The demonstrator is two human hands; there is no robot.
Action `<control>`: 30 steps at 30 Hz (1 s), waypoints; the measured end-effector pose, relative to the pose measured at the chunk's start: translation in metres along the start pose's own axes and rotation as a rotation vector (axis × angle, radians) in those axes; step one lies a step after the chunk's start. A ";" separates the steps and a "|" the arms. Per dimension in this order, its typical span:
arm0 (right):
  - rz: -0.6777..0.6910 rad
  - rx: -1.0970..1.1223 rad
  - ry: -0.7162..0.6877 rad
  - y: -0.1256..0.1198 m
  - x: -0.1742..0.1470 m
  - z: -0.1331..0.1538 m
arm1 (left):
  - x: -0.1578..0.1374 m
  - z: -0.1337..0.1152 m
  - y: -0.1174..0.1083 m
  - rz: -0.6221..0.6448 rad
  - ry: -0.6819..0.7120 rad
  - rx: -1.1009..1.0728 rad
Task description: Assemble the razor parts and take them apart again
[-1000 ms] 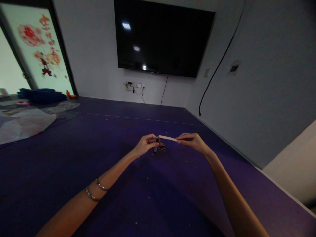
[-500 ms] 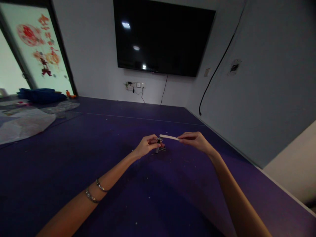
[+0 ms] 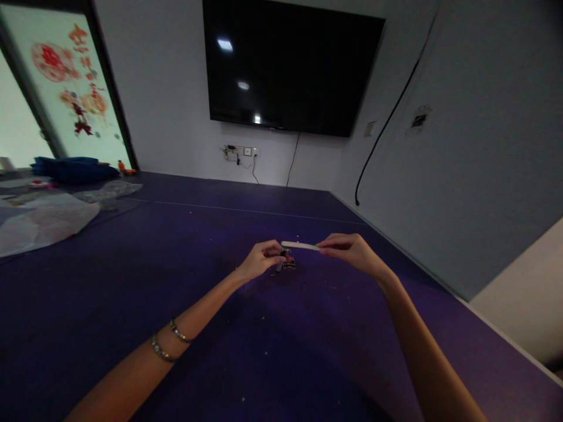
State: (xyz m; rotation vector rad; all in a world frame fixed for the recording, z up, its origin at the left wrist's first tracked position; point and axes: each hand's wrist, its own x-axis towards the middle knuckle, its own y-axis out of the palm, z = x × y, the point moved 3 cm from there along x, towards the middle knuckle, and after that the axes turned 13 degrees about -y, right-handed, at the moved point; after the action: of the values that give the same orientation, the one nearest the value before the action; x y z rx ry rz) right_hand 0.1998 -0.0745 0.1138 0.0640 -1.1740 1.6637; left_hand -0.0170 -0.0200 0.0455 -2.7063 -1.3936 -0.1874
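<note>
Pinching a pale stick, right fingers face left fingers gripping a small object, plastic sheeting well apart.

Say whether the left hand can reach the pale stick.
Probably yes: the pale stick has its free end beside the left hand, though that hand holds a small object and the right hand pinches the other end.

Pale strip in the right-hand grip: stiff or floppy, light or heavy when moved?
Probably fairly stiff: the pale strip shows only a slight curve, though its far end may be touching something by the left-hand grip. Likely light, being slim and pinched at one end by the right-hand grip.
</note>
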 end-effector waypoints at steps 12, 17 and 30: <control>-0.002 -0.020 -0.024 0.001 0.002 0.010 | 0.006 0.008 -0.004 0.019 0.003 0.020; -0.032 -0.073 -0.019 0.002 0.003 0.011 | 0.006 0.010 -0.004 0.013 -0.006 0.002; -0.021 -0.060 0.007 0.002 0.002 0.002 | 0.004 0.008 -0.003 0.010 0.015 0.028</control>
State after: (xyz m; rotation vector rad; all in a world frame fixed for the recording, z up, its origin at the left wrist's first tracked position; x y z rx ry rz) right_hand 0.1963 -0.0745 0.1147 0.0324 -1.2133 1.6080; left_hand -0.0167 -0.0132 0.0380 -2.6834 -1.3684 -0.1858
